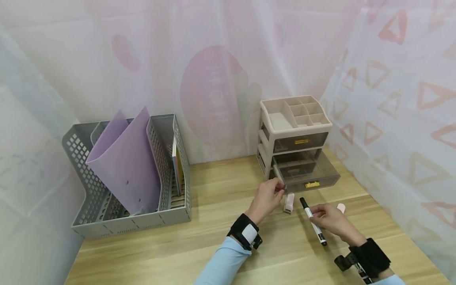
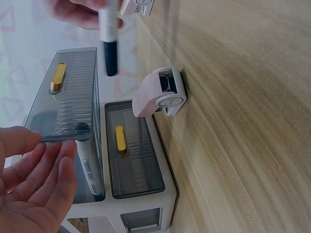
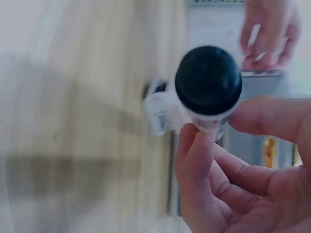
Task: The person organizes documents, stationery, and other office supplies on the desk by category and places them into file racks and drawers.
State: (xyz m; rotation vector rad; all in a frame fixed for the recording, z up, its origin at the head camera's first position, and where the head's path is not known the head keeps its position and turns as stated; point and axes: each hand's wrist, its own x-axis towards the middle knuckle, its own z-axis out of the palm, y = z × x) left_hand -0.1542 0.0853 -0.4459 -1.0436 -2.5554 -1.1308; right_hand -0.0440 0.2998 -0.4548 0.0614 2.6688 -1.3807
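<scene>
The left hand (image 1: 266,199) pinches the front left corner of a pulled-out smoky drawer (image 1: 320,185), thumb on one side of its wall and fingers on the other in the left wrist view. Inside that drawer a white marker (image 2: 89,167) lies along the left wall. In front of the drawer, the right hand (image 1: 329,221) holds a white whiteboard marker (image 1: 313,221) with black ends between thumb and fingers. Between the hands sits a small pink-and-white item (image 2: 160,92) with a round disc on its side. Another pink item (image 1: 341,207) is partly hidden behind the right hand.
The drawer belongs to a beige desktop organizer (image 1: 295,114) with a compartment top, at the back right. A grey file holder (image 1: 132,221) stands at the left, with a purple folder (image 1: 128,170) and thin books (image 1: 177,168). Printed curtains hang behind the wooden table (image 1: 221,190).
</scene>
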